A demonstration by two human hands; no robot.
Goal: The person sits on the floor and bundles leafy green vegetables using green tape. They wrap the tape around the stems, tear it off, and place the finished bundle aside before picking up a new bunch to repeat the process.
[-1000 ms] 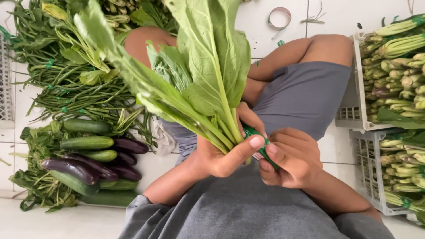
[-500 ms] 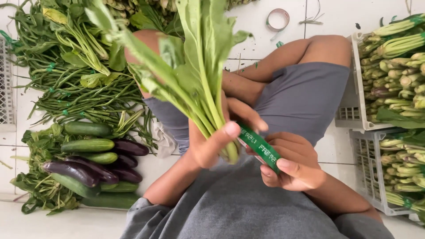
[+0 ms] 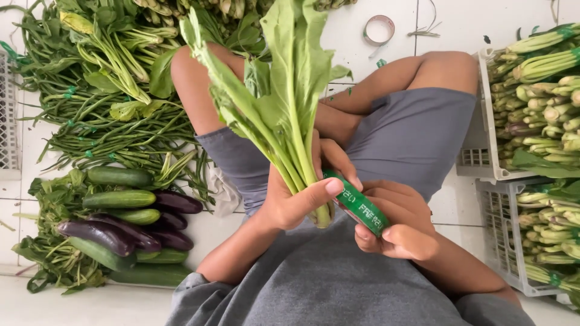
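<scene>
I see my left hand (image 3: 290,202) clamped on the leafy bunch (image 3: 284,115), stems down, leaves up, right hand (image 3: 396,226) pinching green tape (image 3: 359,208) slanting across the stems.

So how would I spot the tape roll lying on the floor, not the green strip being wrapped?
Start at the white tiled floor beyond the person's knees, near the top of the view. Right of the tall bunch of leafy greens lies a small flat ring of tape, alone on a tile. It is the only round, hollow, non-vegetable thing there.
</scene>
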